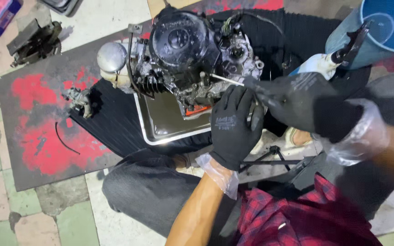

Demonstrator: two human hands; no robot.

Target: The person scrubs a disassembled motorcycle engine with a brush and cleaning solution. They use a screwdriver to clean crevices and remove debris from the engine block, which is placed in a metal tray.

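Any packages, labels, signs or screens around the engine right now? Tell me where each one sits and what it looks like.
No signs or screens show.
Box or pack: top left corner on the floor, rectangular, purple and pink, partly cut off.
Printed mark on the left hand glove: pale small print on the black back.
Orange patch: low on the engine, over the metal tray; whether it is a label is unclear.

I'm down on a repair workshop floor here: a greasy motorcycle engine [183,54] sits over a metal drip tray [160,123] on a worn red-and-black mat [37,136]. Loose engine parts [35,41] lie near the mat's far left corner, on stained, cracked tiles [69,218].
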